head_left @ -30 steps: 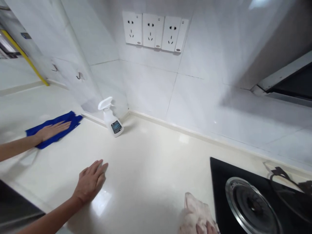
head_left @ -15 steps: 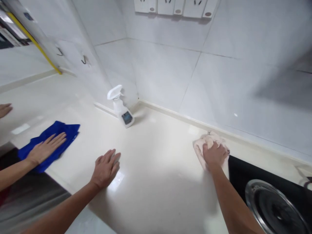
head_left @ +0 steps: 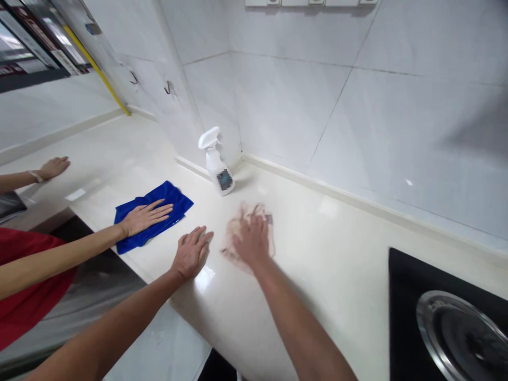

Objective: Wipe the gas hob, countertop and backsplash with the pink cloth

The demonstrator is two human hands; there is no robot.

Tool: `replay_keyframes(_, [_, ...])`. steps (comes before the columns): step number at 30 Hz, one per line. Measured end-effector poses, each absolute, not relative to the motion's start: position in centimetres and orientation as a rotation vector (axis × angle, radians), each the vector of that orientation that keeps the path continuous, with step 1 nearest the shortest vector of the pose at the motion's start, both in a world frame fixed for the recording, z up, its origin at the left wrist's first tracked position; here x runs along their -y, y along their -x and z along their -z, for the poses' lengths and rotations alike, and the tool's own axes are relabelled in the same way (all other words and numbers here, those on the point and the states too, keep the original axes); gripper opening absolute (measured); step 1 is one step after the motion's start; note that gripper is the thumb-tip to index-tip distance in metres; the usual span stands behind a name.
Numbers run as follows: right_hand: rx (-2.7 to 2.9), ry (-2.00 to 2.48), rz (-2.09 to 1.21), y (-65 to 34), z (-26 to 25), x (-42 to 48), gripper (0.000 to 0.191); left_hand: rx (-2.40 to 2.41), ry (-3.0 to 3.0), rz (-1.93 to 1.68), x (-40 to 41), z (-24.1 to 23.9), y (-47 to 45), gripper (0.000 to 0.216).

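Observation:
My right hand [head_left: 253, 239] presses down on a pale pinkish cleaning cloth [head_left: 232, 241] spread on the cream countertop [head_left: 325, 286]. Hand and cloth are slightly blurred by motion. Nothing is held in my left hand [head_left: 192, 253], which leans on the counter near its front edge, fingers a little apart. Behind the cloth, close to the wall corner, a white spray bottle [head_left: 216, 164] stands upright. To the left, another person's hand [head_left: 146, 216] lies flat on a blue cloth [head_left: 138, 238].
A black stove [head_left: 405, 280] with a round metal burner [head_left: 431, 317] occupies the right end. The person's other hand [head_left: 54, 167] rests on the counter at far left. Wall sockets [head_left: 309, 2], hooks [head_left: 169, 89] and a yellow pipe [head_left: 97, 69] are on the walls.
My right hand has swept the pale cloth leftward from beside the stove to near my left hand. The other person's blue cloth appears farther right, and the camera view has shifted.

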State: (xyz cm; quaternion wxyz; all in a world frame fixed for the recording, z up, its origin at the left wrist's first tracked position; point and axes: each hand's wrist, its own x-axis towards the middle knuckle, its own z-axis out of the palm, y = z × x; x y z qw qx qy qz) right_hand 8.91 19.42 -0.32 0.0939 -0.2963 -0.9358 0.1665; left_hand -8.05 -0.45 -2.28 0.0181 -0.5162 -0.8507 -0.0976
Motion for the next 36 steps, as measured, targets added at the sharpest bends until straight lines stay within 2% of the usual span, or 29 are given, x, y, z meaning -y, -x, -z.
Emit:
replay_keyframes(3, [2.78, 0.631, -0.591, -12.0, 0.5, -11.5, 0.069, 2.65, 1.609, 0.27, 0.4, 2.3, 8.2, 0.052])
replay_keyframes(6, [2.801, 0.472, -0.625, -16.1, 1.2, -8.9, 0.07, 2.655, 1.604, 0.258, 0.3, 2.3, 8.2, 0.054])
replay_keyframes(9, [2.847, 0.517, -0.579, -19.8, 2.1, -13.3, 0.066, 2.661, 1.584, 0.268, 0.1, 2.5, 8.3, 0.055])
replay_keyframes(13, [2.698, 1.061, -0.315, -26.1, 2.6, -25.1, 0.056, 2.661, 1.574, 0.274, -0.1, 2.7, 8.4, 0.056])
replay_keyframes(16, [2.516, 1.444, -0.137, -32.6, 2.6, -31.8, 0.06, 2.662, 1.56, 0.282, -0.2, 2.7, 8.5, 0.054])
replay_keyframes(19, [2.384, 1.607, -0.024, -38.6, 3.1, -33.1, 0.068, 2.675, 1.558, 0.302, -0.3, 2.5, 8.3, 0.053])
replay_keyframes(23, [2.342, 1.548, 0.062, -41.4, 4.0, -27.1, 0.074, 2.693, 1.564, 0.308, -0.5, 2.2, 8.1, 0.054])
replay_keyframes(27, [2.326, 1.513, 0.048, -38.4, 4.2, -17.6, 0.068, 2.686, 1.571, 0.315, -0.7, 2.0, 7.9, 0.055])
replay_keyframes(30, [2.474, 1.319, -0.121, -34.4, 3.6, -10.6, 0.06, 2.662, 1.575, 0.328, -0.8, 2.0, 7.9, 0.055])
replay_keyframes(33, [2.647, 1.06, -0.402, -30.8, 2.5, -5.4, 0.064, 2.651, 1.584, 0.341, -0.8, 1.9, 7.8, 0.055])
replay_keyframes(36, [2.766, 0.825, -0.612, -28.9, 1.5, -4.4, 0.068, 2.651, 1.585, 0.345, -0.8, 1.7, 7.8, 0.054])
